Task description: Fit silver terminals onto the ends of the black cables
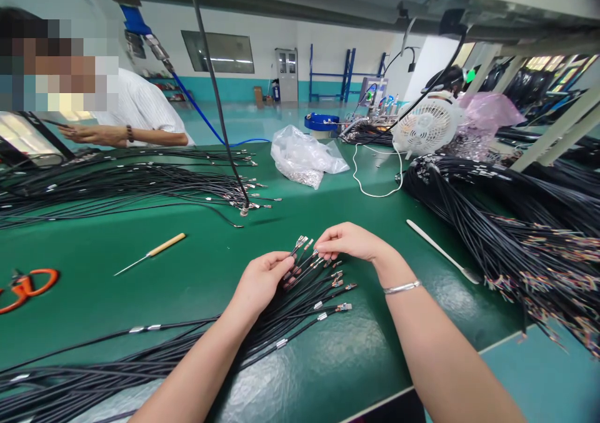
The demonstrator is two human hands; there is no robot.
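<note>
My left hand [265, 279] is closed around several thin black cables, and their metal-tipped ends stick out past its fingers. Close by on the right, my right hand [349, 243] pinches the tip of a cable between thumb and fingers; a silver bracelet circles that wrist. Under and beside both hands, a bundle of black cables [187, 354] with small connectors [344, 307] and silver sleeves [281, 343] spreads over the green mat [197, 298]. The parts of the cables inside my left palm are hidden.
An awl [166, 244] and orange-handled scissors [35, 285] lie left. A white stick-like tool [440, 248] and a big cable pile [492, 223] are right. Behind are a plastic bag [304, 154], a fan [429, 123] and more cables [140, 182]. A co-worker [140, 107] sits far left. A dark cord [215, 92] hangs down.
</note>
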